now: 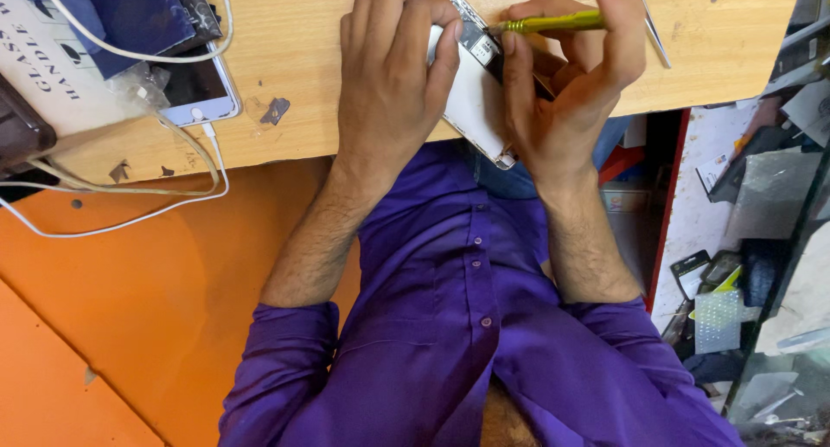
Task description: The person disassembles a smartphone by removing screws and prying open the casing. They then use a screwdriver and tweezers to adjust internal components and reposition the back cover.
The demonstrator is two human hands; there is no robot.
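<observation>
- The person's left hand (389, 75) was clamped over the opened phone (474, 101), fingers curled across its upper end and pressing it down on the wooden bench (285, 58).
- The right hand (566, 92) pinched a yellow-handled screwdriver (553, 21) between thumb and forefinger, its fingers closed on the handle; the lower fingers also steadied the phone's edge.
- The phone sat between the two hands at the bench's near edge, its lower corner hanging just past the edge, above the purple shirt (467, 326).
- Its long axis ran on a diagonal, from the top end under the left fingers down to the corner by the right wrist.
- The screwdriver lay almost level, its tip pointing left at the phone's top end, just beside the left fingertips; the right hand was the one nearer that spot.
- The phone showed a white inner face with dark and metallic parts exposed near the top.
- A second white phone (197, 88) lay well apart to the left, with a white cable (130, 218) looping from it.
- A thin metal tool (654, 32) rested on the bench beyond the right hand.
</observation>
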